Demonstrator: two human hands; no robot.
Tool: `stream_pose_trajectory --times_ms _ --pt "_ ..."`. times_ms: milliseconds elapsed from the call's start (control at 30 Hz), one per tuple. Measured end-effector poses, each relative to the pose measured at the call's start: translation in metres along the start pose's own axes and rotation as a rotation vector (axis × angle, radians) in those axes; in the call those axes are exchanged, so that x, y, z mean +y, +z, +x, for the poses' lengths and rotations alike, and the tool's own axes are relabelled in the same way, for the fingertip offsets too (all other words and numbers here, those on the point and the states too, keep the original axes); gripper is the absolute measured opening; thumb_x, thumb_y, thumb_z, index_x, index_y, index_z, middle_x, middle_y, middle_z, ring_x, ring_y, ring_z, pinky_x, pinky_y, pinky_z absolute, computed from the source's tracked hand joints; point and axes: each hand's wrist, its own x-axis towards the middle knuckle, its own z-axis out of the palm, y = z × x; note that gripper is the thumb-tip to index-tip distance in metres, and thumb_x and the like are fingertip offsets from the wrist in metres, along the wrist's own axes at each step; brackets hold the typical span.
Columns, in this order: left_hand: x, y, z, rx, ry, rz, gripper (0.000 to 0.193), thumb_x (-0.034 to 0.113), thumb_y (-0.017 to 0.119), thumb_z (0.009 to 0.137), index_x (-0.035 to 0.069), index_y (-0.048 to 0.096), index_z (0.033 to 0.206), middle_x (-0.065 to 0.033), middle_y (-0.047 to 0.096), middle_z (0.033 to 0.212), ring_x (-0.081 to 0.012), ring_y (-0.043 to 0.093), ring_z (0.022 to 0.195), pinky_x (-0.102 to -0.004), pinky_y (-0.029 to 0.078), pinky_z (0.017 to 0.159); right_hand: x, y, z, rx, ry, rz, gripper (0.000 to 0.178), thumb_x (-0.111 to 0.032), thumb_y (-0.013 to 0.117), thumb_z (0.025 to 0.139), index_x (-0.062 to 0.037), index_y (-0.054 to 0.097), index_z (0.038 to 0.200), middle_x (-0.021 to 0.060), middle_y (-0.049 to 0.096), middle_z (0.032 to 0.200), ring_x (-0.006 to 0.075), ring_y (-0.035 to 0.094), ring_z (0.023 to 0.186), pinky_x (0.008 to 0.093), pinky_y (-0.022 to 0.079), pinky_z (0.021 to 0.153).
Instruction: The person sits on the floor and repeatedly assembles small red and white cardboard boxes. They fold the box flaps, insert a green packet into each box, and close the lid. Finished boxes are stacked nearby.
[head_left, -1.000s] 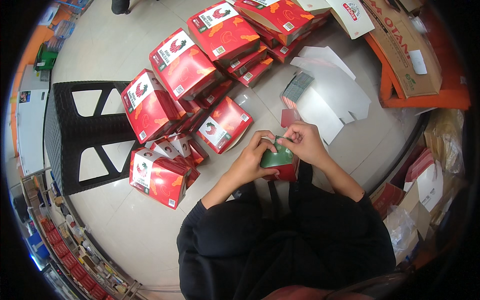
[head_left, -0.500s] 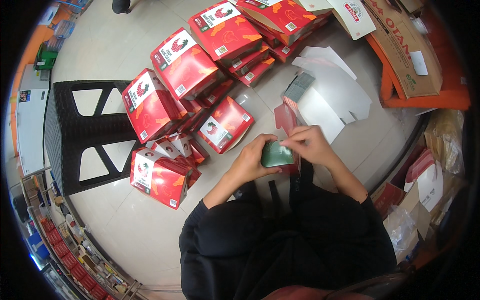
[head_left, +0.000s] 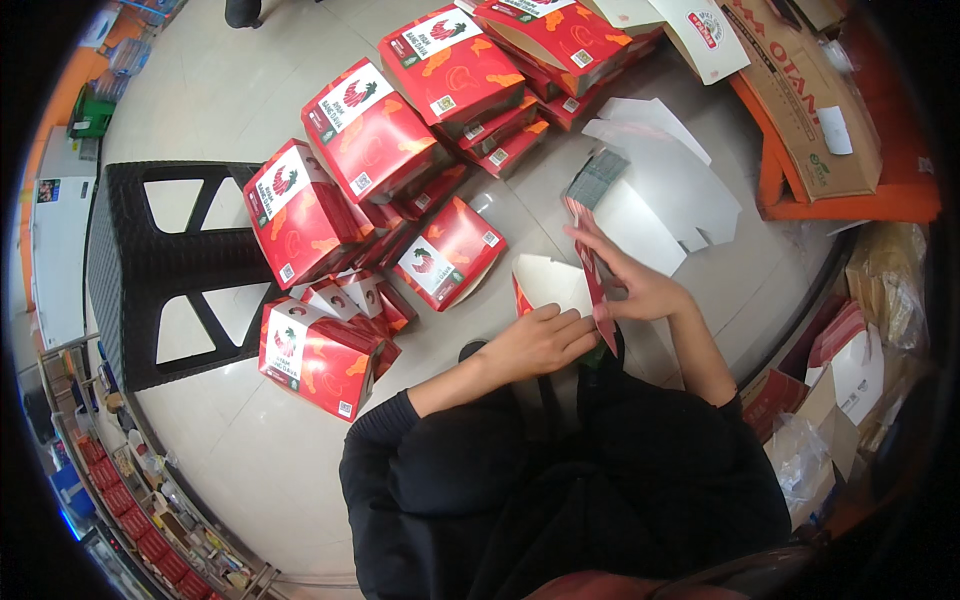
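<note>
Between my hands, above my lap, is a partly folded paper food box (head_left: 550, 282), red outside and white inside, with its open side turned up. My left hand (head_left: 545, 342) is closed on its near edge, fingers curled. My right hand (head_left: 640, 285) grips the upright red side panel, its fingers along the panel's outer face. The box's underside is hidden. Just beyond lie flat white carton blanks (head_left: 690, 165), beside a grey-green stack (head_left: 597, 177) that I cannot make out clearly. Left of my hands, a folded red box (head_left: 452, 252) rests on the floor.
Folded red boxes (head_left: 370, 130) are piled ahead and to the left, next to a black plastic stool (head_left: 180, 255). At the right, a brown cardboard carton (head_left: 810, 110) lies on an orange surface (head_left: 850, 203). A clear plastic bag (head_left: 798, 455) and more blanks (head_left: 855, 365) sit nearer.
The box has turned from its green face to its white inside facing up. My left hand moved toward its near edge; my right hand shifted outward onto the red panel.
</note>
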Motion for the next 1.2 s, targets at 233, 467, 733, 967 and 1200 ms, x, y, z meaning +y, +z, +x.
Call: stream_pose_trajectory --times_ms 233,467,733,967,1200 --pt "0.005 0.006 -0.006 0.063 -0.138 -0.018 0.028 0.013 0.059 0.073 0.008 0.054 0.099 -0.0054 0.056 0.099 -0.0188 0.056 0.079 -0.0325 0.043 0.063 -0.002 -0.004 -0.006 0.252 0.18 0.262 0.084 -0.03 0.085 0.062 -0.0099 0.02 0.111 0.0147 0.036 0.117 0.0183 0.043 0.102 0.0314 0.046 0.078" --pt "-0.015 -0.023 -0.006 0.47 -0.45 -0.234 0.032 0.022 0.066 0.078 0.006 0.056 0.103 -0.0085 0.059 0.104 -0.0241 0.059 0.085 -0.0337 0.046 0.076 0.026 0.011 -0.012 0.62 0.176 0.34 0.066 -0.002 0.066 0.078 -0.0058 0.016 0.121 0.0101 0.042 0.104 0.0146 0.051 0.094 0.0281 0.047 0.08" --pt "-0.06 0.036 -0.066 0.539 -0.966 -2.079 0.076 0.063 0.026 0.089 0.01 0.021 0.143 -0.0099 0.028 0.145 -0.0277 0.024 0.135 -0.0442 0.02 0.109 0.051 0.013 -0.01 0.297 0.255 0.573 0.036 -0.01 0.051 0.091 0.0025 0.043 0.124 0.0069 0.055 0.115 0.0131 0.052 0.103 0.0281 0.042 0.091" --pt "-0.033 0.049 -0.064 0.506 -0.868 -2.144 0.084 0.069 0.025 0.085 0.012 0.016 0.145 -0.01 0.02 0.148 -0.0258 0.015 0.138 -0.0458 0.017 0.11 0.074 0.061 0.002 0.347 0.232 0.613 0.031 -0.015 0.046 0.094 0.0027 0.047 0.119 0.0065 0.056 0.108 0.012 0.052 0.1 0.0275 0.042 0.089" --pt "-0.062 0.133 -0.075 0.435 -1.239 -1.118 0.036 0.018 0.056 0.09 0.0 0.049 0.12 -0.0105 0.061 0.104 -0.0153 0.058 0.092 -0.0279 0.045 0.082 0.141 0.09 0.017 0.306 0.386 0.365 0.029 -0.023 0.04 0.097 0.0023 0.054 0.103 0.0081 0.061 0.097 0.0144 0.056 0.09 0.0283 0.043 0.083"
